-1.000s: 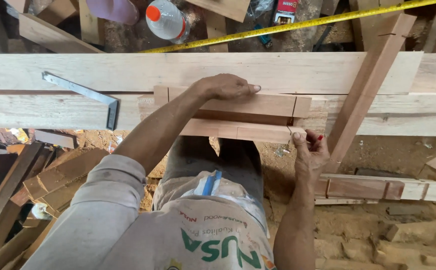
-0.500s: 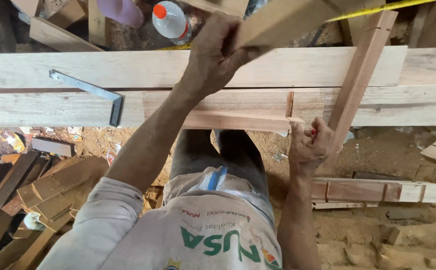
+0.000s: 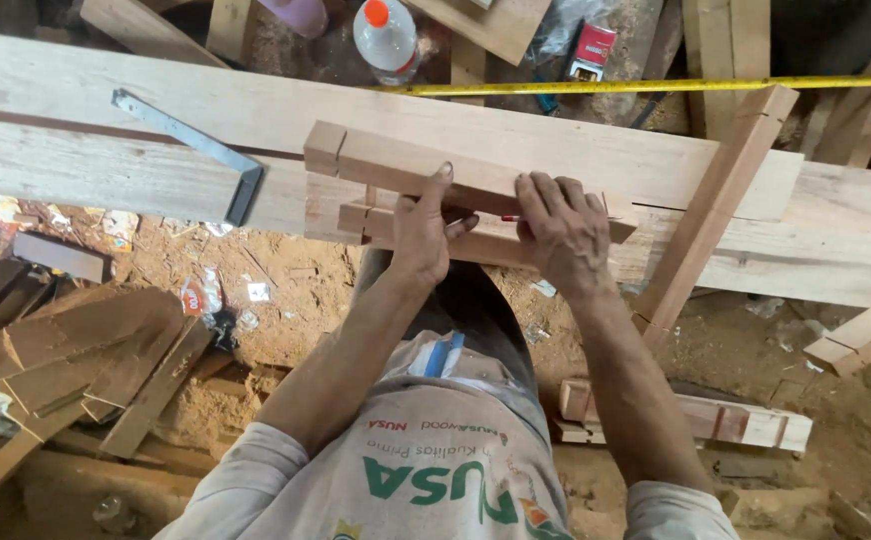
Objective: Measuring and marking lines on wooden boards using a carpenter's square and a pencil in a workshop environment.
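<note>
Since half a second ago, our left hand (image 3: pixel 424 232) has brought the upper reddish-brown notched wooden block (image 3: pixel 426 170) down from the air and set it on the pale wooden planks (image 3: pixel 596 150) that serve as our counter, and our right hand (image 3: pixel 564 230) has come up from the end of the lower block.

Item: left grip, part closed, thumb up against the upper block's near face, fingers curled on the lower reddish-brown wooden block (image 3: pixel 396 222) beneath it.

Item: right grip, fingers folded over both blocks' right portion, pinching a thin red pencil (image 3: pixel 512 218), mostly hidden.

Item: steel try square (image 3: pixel 196 152), flat on the planks, left of the blocks.

Item: yellow tape measure (image 3: pixel 646 86), stretched beyond the planks.

Item: clear plastic bottle with orange cap (image 3: pixel 386 38), on the floor beyond.
</note>
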